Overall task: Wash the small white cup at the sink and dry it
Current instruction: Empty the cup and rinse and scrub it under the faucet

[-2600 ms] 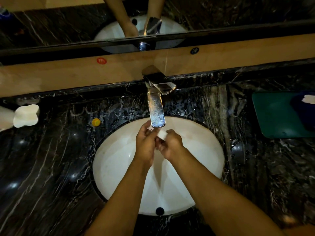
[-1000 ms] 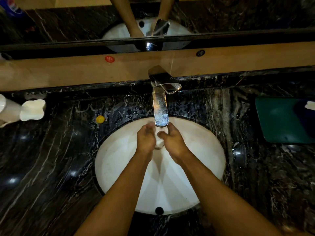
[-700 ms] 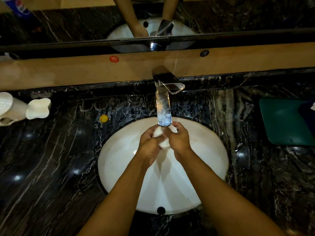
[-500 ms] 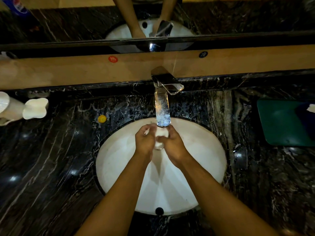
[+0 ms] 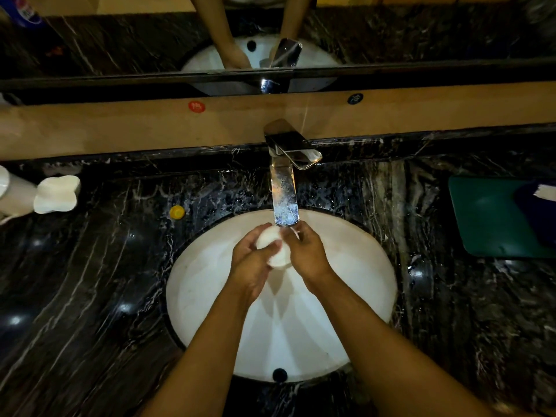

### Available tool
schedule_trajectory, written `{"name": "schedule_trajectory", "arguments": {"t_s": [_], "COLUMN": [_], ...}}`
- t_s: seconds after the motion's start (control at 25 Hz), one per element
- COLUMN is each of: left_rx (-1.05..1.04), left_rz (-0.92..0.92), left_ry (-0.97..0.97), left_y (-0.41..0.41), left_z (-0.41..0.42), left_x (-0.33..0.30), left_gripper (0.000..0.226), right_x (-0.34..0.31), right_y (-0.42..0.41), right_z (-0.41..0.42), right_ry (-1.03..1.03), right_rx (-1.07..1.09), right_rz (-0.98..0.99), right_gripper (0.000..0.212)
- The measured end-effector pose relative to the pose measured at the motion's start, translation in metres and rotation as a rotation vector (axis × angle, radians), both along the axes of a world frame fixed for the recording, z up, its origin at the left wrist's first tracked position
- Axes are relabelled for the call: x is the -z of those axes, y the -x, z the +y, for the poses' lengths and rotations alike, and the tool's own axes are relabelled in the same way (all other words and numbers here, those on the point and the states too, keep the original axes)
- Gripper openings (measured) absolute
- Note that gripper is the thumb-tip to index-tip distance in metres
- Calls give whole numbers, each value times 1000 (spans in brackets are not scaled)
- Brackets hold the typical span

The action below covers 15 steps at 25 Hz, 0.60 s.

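Over the sink [image 5: 210,296], under the tap [image 5: 284,200], the left hand [image 5: 252,263] is curling its fingers around the cup [image 5: 275,246]; the right hand [image 5: 307,251] is gripping the cup's other side, both holding it above the basin.

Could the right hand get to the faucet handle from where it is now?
Probably yes: the right hand grips the cup under the spout, and nothing stands between it and the faucet handle; it would have to let go first.
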<state>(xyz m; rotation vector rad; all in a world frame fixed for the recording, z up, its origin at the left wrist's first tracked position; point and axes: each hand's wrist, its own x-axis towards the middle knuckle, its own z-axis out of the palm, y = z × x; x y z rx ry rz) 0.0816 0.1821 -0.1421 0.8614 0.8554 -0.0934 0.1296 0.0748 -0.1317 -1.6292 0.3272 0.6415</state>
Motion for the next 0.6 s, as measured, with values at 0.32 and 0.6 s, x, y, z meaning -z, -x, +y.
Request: {"name": "schedule_trajectory", "arguments": {"t_s": [0.32,0.6], "left_rx": [30,239], "left_rz": [173,169], "left_ry": [-151,-256], "left_y": [-20,-28], "left_z": [-1,-11], "left_x": [-1,-4], "left_gripper": [34,32], "right_x": [-12,-5], "right_y": [9,4], "right_z": [-4,9], "right_ry": [-279,-224], "right_rx": [-50,221], "right_rz": [37,117], "right_gripper": [40,24]}}
